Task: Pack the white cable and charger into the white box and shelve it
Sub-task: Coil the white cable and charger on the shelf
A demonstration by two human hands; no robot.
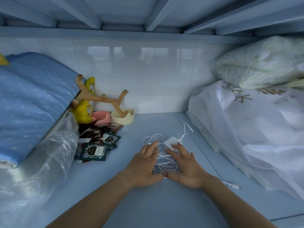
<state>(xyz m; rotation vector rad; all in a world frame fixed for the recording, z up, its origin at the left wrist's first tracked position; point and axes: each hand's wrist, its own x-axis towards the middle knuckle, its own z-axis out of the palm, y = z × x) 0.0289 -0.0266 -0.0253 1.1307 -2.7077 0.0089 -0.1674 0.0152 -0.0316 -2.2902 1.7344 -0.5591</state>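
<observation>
A pale blue shelf fills the frame. A folded blue quilt lies at the left and a big white plastic bag at the right. Dark tea sachets are scattered left of centre. At centre, the left hand and right hand lie flat with fingers spread, flanking the loosely coiled white cable, thumbs nearly meeting below it. The white charger sits at the coil's top edge, and the right fingertips seem to touch it. The cable's plug end trails to the lower right.
</observation>
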